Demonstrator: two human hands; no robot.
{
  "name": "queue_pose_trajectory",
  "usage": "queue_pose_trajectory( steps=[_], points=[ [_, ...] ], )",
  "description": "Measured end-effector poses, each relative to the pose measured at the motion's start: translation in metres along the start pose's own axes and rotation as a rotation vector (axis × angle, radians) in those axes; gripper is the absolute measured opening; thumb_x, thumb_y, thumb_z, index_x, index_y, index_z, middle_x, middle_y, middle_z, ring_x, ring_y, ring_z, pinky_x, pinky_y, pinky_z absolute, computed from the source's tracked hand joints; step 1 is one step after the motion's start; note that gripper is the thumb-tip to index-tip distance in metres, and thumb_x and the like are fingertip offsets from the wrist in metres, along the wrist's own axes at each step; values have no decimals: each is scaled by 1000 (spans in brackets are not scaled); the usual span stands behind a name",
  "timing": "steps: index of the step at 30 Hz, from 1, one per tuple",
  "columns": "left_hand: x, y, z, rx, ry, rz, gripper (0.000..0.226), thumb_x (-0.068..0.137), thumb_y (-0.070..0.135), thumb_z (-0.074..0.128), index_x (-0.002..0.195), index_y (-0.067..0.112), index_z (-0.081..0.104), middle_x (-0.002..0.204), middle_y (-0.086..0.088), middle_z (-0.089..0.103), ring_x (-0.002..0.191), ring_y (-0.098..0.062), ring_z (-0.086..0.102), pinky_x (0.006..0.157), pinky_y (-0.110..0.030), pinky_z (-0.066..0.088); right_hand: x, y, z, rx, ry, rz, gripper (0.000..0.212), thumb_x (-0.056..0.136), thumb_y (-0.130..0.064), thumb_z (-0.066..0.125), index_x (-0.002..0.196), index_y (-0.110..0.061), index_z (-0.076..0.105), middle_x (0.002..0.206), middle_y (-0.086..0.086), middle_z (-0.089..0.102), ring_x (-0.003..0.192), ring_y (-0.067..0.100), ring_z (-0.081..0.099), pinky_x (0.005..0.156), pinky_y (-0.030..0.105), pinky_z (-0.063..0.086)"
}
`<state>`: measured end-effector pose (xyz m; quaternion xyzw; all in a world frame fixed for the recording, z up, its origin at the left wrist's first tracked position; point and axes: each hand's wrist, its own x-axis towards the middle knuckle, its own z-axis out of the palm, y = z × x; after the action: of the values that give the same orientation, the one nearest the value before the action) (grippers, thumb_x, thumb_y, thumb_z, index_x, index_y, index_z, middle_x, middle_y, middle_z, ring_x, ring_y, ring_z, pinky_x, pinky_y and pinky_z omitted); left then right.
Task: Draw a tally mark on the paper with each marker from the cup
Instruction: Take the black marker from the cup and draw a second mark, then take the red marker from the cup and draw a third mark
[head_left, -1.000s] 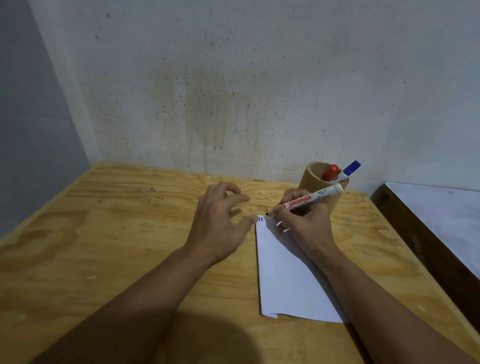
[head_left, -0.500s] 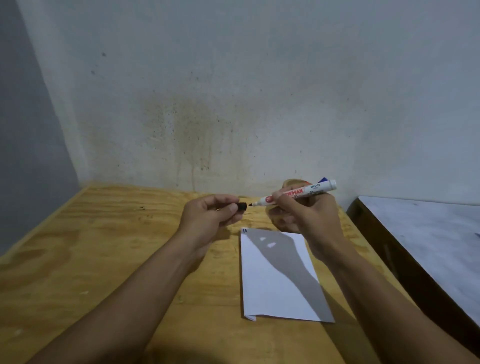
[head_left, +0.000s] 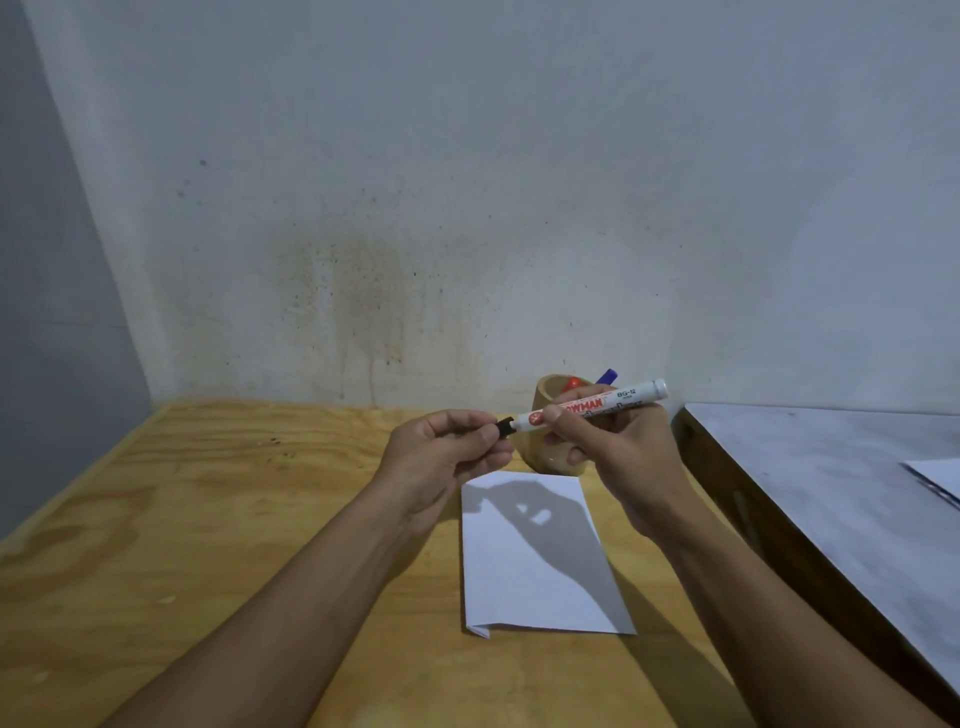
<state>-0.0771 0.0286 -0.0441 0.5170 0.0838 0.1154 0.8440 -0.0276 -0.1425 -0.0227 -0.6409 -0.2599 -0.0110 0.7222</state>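
Observation:
My right hand (head_left: 618, 457) grips a white marker (head_left: 597, 405) with a red label, held above the table and pointing left. My left hand (head_left: 447, 452) pinches its black cap (head_left: 504, 427), which sits over the marker's tip. Behind both hands stands a wooden cup (head_left: 550, 447) holding a red-capped marker (head_left: 572, 383) and a blue-capped marker (head_left: 607, 375). A white paper sheet (head_left: 535, 577) lies on the wooden table (head_left: 208, 519) below my hands, partly in their shadow. Its top left corner is hidden by my left hand.
A stained wall (head_left: 467, 234) closes the table's far side. To the right stands a second, grey-topped surface (head_left: 841, 499) with a white sheet (head_left: 935, 475) at the frame edge. The paper's near left corner is folded.
My right hand lifted the marker off the paper, where it was drawing. My left hand rose from the table with the black cap and has brought it onto the marker's tip.

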Motion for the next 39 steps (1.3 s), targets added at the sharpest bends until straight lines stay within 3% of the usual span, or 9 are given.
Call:
queue_pose_trajectory(
  steps=[4, 13, 17, 19, 21, 24, 29, 33, 39],
  points=[
    [-3, 0, 6, 10, -16, -6, 11, 74, -11, 65, 85, -8, 64, 70, -18, 72, 65, -25, 72, 61, -25, 60, 1, -1, -10, -142, -16, -21, 18, 82, -9, 74, 88, 9, 71, 87, 34, 70, 71, 27, 66, 54, 21, 51],
    [-4, 0, 27, 20, -52, 0, 7, 70, -6, 69, 76, -6, 67, 65, -18, 71, 58, -23, 71, 57, -23, 59, -2, -6, -25, -132, 22, 40, 24, 84, -23, 72, 90, 0, 76, 87, 23, 74, 72, 17, 60, 62, 31, 43],
    [-4, -7, 39, 24, -70, 28, 19, 64, -5, 76, 81, -6, 69, 73, -22, 72, 66, -28, 71, 59, -27, 59, -1, -4, -24, -191, 4, 68, 24, 92, -26, 62, 93, -6, 74, 80, -1, 75, 74, 6, 65, 61, 20, 48],
    [-3, -11, 47, 197, -44, 139, 17, 69, 1, 78, 85, 1, 72, 78, -17, 74, 72, -27, 71, 66, -30, 60, 5, -7, -25, -197, 12, 83, 21, 96, -28, 55, 93, -11, 68, 88, -1, 75, 83, 5, 69, 64, 18, 50],
    [5, -14, 51, 474, 33, 283, 14, 73, 14, 78, 86, 14, 74, 84, -6, 75, 79, -19, 70, 69, -28, 58, 19, -14, -31, -254, 69, 68, 19, 100, -28, 49, 98, -12, 60, 96, 6, 73, 94, 17, 71, 72, 29, 56],
    [18, -15, 49, 788, 105, 461, 14, 78, 17, 72, 91, 21, 71, 96, 5, 70, 88, -12, 64, 70, -22, 50, 51, -34, -51, -673, 89, 41, 30, 102, -34, 40, 110, -10, 55, 84, 7, 66, 78, 23, 69, 77, 45, 58],
    [45, -13, 42, 1256, -93, 531, 48, 82, 15, 64, 129, 17, 55, 138, 1, 51, 127, -17, 43, 102, -29, 35, 100, -57, -74, -1264, -1, -22, 38, 98, -41, 49, 99, -13, 75, 75, -1, 63, 60, 14, 52, 56, 28, 37],
    [53, -14, 42, 1403, -203, 498, 54, 83, 11, 61, 135, 18, 48, 144, 1, 46, 131, -23, 39, 105, -44, 39, 123, -49, -66, -1361, -38, -1, 24, 89, -36, 65, 92, -13, 74, 86, 8, 70, 72, 21, 62, 64, 36, 53],
    [62, -22, 37, 1430, -180, 478, 53, 85, 7, 60, 135, 21, 51, 144, 4, 48, 129, -21, 43, 104, -42, 43, 130, -18, -52, -1363, -189, 15, 12, 89, -20, 65, 94, -15, 75, 98, 5, 74, 88, 22, 67, 81, 38, 58]
  ],
)
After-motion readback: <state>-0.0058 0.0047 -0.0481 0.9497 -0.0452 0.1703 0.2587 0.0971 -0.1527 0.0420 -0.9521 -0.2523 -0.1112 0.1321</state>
